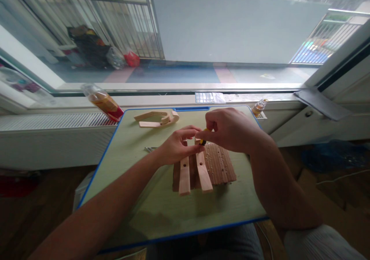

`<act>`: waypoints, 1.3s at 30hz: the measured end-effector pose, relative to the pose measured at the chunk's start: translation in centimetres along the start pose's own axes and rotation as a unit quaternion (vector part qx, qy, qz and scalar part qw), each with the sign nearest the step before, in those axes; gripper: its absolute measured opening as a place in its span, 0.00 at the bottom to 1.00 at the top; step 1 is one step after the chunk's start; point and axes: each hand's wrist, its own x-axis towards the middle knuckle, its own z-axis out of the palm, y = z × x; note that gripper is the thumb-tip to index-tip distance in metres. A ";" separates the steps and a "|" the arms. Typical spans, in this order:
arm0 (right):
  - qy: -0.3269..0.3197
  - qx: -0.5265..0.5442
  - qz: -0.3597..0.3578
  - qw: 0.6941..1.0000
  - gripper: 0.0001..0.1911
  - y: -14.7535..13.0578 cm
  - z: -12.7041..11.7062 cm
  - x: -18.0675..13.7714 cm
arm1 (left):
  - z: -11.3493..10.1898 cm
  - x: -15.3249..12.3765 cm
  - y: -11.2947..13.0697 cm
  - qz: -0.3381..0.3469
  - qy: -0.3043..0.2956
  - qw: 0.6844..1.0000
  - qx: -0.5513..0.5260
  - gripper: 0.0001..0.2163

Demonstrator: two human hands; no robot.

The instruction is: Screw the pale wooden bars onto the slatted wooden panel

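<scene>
My right hand (231, 129) is closed on a small yellow-and-black screwdriver (202, 141), mostly hidden by my fingers. Its lower end points at the far part of a light wooden piece. My left hand (180, 146) grips this wooden piece (204, 178) near the far end, thumb pressed beside the tool. Two pale legs, each with a dark hole, reach toward me over a brown ridged board (221, 163) dotted with small holes. Where the legs join is covered by my hands. Several thin metal screws (150, 149) lie left of my left hand.
A second bent wooden piece (150, 124) lies at the back left of the blue-edged table (121, 198). Beyond the table stand a larger bottle (105, 104) on the left and a small bottle (259, 107) on the right. A window sill (173, 99) runs behind.
</scene>
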 end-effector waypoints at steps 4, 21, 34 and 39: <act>-0.008 -0.006 0.001 1.000 0.21 0.1 0.0 0.1 | 0.0 0.0 -0.1 -0.004 -0.003 1.000 -0.006 0.13; -0.045 0.025 -0.054 0.997 0.10 0.4 -0.8 -0.5 | -0.1 0.0 -0.1 0.011 0.010 1.000 0.011 0.12; -0.020 -0.013 -0.004 1.000 0.15 -0.1 -0.1 -0.1 | -0.1 -0.1 0.1 0.002 -0.007 1.000 0.008 0.12; -0.016 -0.008 -0.005 1.000 0.17 0.0 0.0 0.0 | -0.1 -0.1 0.2 -0.005 -0.005 1.000 0.005 0.11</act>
